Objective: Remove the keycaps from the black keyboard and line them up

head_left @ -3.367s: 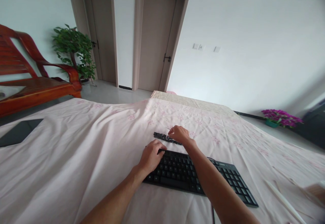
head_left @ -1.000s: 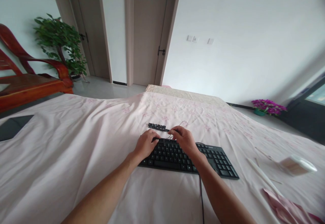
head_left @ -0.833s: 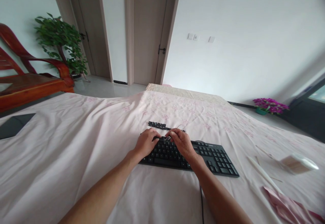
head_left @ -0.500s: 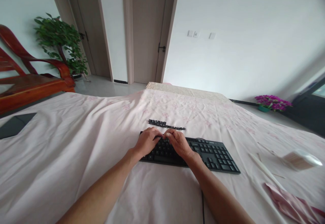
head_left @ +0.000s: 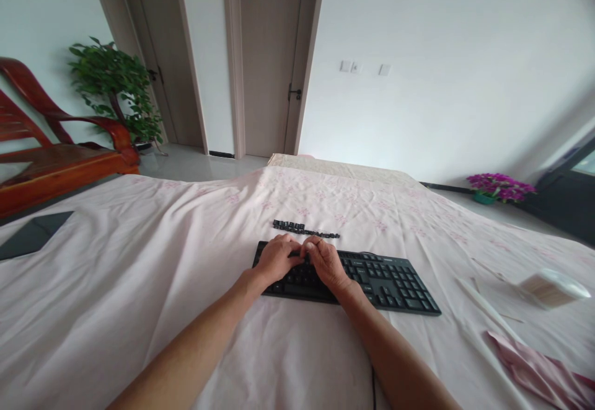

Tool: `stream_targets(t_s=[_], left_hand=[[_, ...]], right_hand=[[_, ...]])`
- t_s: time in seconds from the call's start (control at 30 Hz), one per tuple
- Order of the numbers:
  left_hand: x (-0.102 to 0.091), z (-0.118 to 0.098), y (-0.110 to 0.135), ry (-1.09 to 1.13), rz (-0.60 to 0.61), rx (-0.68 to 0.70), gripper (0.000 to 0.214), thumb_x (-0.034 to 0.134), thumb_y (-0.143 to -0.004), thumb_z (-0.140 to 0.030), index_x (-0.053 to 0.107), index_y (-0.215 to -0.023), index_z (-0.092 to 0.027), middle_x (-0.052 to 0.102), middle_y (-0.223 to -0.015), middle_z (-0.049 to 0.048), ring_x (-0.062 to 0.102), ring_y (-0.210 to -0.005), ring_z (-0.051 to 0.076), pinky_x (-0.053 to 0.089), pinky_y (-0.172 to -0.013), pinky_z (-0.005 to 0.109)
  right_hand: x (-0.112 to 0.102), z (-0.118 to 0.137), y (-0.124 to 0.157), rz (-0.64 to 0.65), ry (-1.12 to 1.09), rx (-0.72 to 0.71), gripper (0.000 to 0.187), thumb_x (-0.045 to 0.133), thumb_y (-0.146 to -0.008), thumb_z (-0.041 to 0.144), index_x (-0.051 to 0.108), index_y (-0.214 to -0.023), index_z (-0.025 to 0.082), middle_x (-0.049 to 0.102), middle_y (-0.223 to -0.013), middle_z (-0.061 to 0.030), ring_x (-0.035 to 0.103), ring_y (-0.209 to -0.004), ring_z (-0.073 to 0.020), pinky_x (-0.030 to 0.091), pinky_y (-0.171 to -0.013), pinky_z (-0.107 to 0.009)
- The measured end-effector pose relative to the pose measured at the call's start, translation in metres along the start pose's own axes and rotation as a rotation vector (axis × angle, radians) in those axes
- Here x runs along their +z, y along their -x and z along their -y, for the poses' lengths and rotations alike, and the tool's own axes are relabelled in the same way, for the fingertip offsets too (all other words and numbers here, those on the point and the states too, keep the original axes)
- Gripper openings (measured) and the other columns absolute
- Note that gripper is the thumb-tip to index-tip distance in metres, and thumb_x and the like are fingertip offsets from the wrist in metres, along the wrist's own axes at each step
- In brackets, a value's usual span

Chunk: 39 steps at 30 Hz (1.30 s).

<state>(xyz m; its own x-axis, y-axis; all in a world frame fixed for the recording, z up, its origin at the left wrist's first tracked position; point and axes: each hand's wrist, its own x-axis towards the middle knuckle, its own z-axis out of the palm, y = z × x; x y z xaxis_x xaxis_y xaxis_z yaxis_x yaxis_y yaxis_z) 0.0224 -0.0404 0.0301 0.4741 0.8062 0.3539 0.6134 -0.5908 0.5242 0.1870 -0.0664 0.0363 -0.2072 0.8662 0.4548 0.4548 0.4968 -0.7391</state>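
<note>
A black keyboard [head_left: 390, 283] lies on the flowered cloth in front of me, its left part partly covered by my hands. My left hand [head_left: 279, 257] rests over its upper left keys, fingers bent and drawn together. Close beside it, my right hand [head_left: 324, 261] is closed, with thumb and forefinger pinched at the upper key rows. The fingertips of both hands nearly meet; whatever lies between them is too small and hidden to make out. Just beyond the keyboard, several loose black keycaps [head_left: 289, 226] lie in uneven rows on the cloth.
A pale pink flowered cloth [head_left: 195, 311] with folds covers the surface. To the right are a clear pack of cotton swabs [head_left: 553, 289], loose swabs and a pink cloth [head_left: 534, 363]. A dark flat tablet-like object [head_left: 35, 234] lies at the left. The keyboard cable [head_left: 373, 388] runs towards me.
My left hand has shifted slightly, its fingers a little lower over the keys. My right hand stays at nearly the same spot. The view has tilted slightly.
</note>
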Motion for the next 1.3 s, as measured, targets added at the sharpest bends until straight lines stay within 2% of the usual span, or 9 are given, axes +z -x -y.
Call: stream_targets(t_s=[0.13, 0.27, 0.43, 0.5, 0.67, 0.77, 0.93, 1.13, 1.3], left_hand=[[0.005, -0.006, -0.001, 0.023, -0.053, -0.045, 0.010, 0.063, -0.079, -0.031, 0.067, -0.074, -0.023, 0.063, -0.081, 0.0015, 0.056, -0.084, 0.019, 0.042, -0.077, 0.029], [0.005, -0.011, 0.003, 0.087, -0.063, -0.008, 0.015, 0.057, -0.084, -0.034, 0.067, -0.080, -0.023, 0.064, -0.082, 0.0011, 0.057, -0.084, 0.018, 0.042, -0.076, 0.027], [0.005, -0.010, 0.005, 0.178, -0.084, -0.046, 0.010, 0.057, -0.081, -0.020, 0.065, -0.086, -0.023, 0.066, -0.085, -0.0004, 0.060, -0.083, 0.016, 0.045, -0.076, 0.026], [0.007, -0.008, 0.005, 0.254, -0.108, -0.087, 0.022, 0.058, -0.077, -0.013, 0.063, -0.095, -0.023, 0.067, -0.089, -0.0009, 0.062, -0.085, 0.015, 0.047, -0.079, 0.026], [0.011, 0.000, 0.004, 0.395, -0.158, -0.169, 0.040, 0.057, -0.074, -0.007, 0.059, -0.109, -0.025, 0.067, -0.089, -0.0017, 0.064, -0.081, 0.012, 0.050, -0.082, 0.026], [0.011, 0.002, 0.003, 0.463, -0.192, -0.207, 0.041, 0.057, -0.073, -0.006, 0.058, -0.110, -0.023, 0.066, -0.091, -0.0002, 0.065, -0.080, 0.012, 0.052, -0.082, 0.026], [0.008, 0.003, 0.001, 0.602, -0.221, -0.244, 0.043, 0.060, -0.070, -0.007, 0.057, -0.111, -0.020, 0.064, -0.094, 0.0020, 0.066, -0.081, 0.012, 0.053, -0.080, 0.026], [0.010, 0.007, 0.001, 0.694, -0.206, -0.229, 0.041, 0.063, -0.073, -0.014, 0.056, -0.113, -0.020, 0.063, -0.095, 0.0025, 0.067, -0.077, 0.012, 0.053, -0.076, 0.025], [0.009, 0.005, 0.000, 0.658, -0.214, -0.234, 0.041, 0.062, -0.072, -0.012, 0.057, -0.113, -0.020, 0.063, -0.098, 0.0036, 0.066, -0.079, 0.012, 0.053, -0.077, 0.025]], right_hand=[[0.001, 0.004, 0.004, -0.031, 0.008, -0.008, 0.033, 0.036, -0.095, 0.037, 0.057, -0.076, 0.019, 0.059, -0.073, -0.0013, 0.054, -0.066, -0.0134, 0.045, -0.068, -0.025], [-0.001, 0.006, 0.008, -0.126, -0.001, -0.015, 0.035, 0.035, -0.095, 0.037, 0.057, -0.074, 0.019, 0.059, -0.073, -0.0023, 0.054, -0.063, -0.0134, 0.045, -0.066, -0.025], [-0.001, 0.009, 0.009, -0.111, -0.004, -0.050, 0.032, 0.037, -0.095, 0.033, 0.062, -0.082, 0.020, 0.062, -0.077, -0.0022, 0.054, -0.061, -0.0129, 0.046, -0.065, -0.025], [-0.002, 0.011, 0.009, -0.121, 0.015, -0.093, 0.029, 0.038, -0.095, 0.031, 0.064, -0.089, 0.020, 0.065, -0.085, -0.0034, 0.057, -0.069, -0.0145, 0.046, -0.069, -0.026], [-0.007, 0.014, 0.009, -0.235, 0.323, -0.109, 0.029, 0.037, -0.096, 0.028, 0.065, -0.097, 0.022, 0.067, -0.092, -0.0054, 0.058, -0.090, -0.0196, 0.040, -0.087, -0.032], [-0.008, 0.014, 0.006, -0.201, 0.544, -0.109, 0.027, 0.040, -0.095, 0.026, 0.065, -0.106, 0.023, 0.068, -0.089, -0.0057, 0.055, -0.092, -0.0218, 0.036, -0.088, -0.035], [-0.004, 0.013, 0.000, -0.085, 0.675, -0.167, 0.028, 0.040, -0.095, 0.021, 0.064, -0.110, 0.023, 0.065, -0.088, -0.0071, 0.053, -0.084, -0.0210, 0.037, -0.076, -0.031], [-0.002, 0.010, -0.002, -0.030, 0.675, -0.104, 0.019, 0.050, -0.092, 0.033, 0.068, -0.089, 0.026, 0.065, -0.086, -0.0028, 0.055, -0.084, -0.0188, 0.038, -0.073, -0.028], [-0.005, 0.005, -0.005, -0.054, 0.631, -0.015, 0.018, 0.052, -0.091, 0.033, 0.068, -0.086, 0.027, 0.068, -0.086, -0.0014, 0.058, -0.084, -0.0180, 0.038, -0.072, -0.027]])
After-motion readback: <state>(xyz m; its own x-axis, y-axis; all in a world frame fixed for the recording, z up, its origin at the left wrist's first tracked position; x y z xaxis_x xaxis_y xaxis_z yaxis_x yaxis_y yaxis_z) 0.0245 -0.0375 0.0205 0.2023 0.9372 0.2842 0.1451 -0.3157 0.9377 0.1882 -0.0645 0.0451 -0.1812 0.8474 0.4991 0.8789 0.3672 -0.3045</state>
